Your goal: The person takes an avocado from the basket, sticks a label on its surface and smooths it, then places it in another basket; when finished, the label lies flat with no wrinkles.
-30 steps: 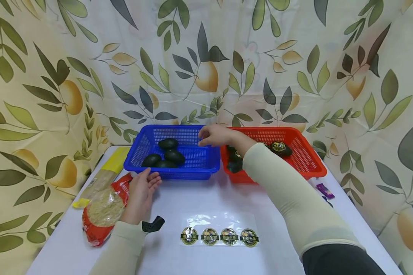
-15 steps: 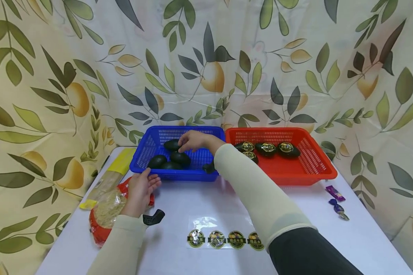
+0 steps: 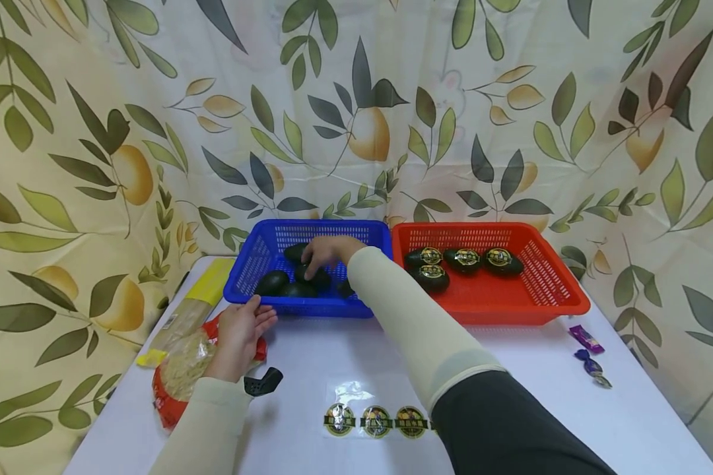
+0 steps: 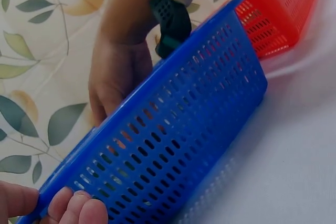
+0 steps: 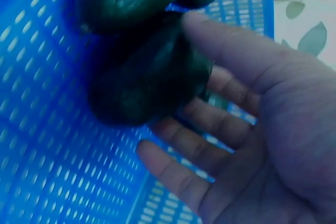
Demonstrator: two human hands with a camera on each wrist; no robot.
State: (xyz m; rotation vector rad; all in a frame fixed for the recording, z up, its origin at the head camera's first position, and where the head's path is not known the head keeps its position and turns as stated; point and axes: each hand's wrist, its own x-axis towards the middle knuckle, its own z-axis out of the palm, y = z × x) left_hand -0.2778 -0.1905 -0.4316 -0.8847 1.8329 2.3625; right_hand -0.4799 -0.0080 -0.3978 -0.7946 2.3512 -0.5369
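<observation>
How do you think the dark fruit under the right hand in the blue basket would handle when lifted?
The dark fruit would probably keep its shape, as it looks plump. Its smooth, shiny skin may make it a little slippery. Its rounded body seems apt to roll if nudged on the flat floor of the blue basket.

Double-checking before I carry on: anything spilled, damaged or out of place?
Nothing looks spilled or damaged. Two purple wrapped items, perhaps candies, lie loose on the table near the red basket, a little odd since the avocados sit in baskets.
</observation>
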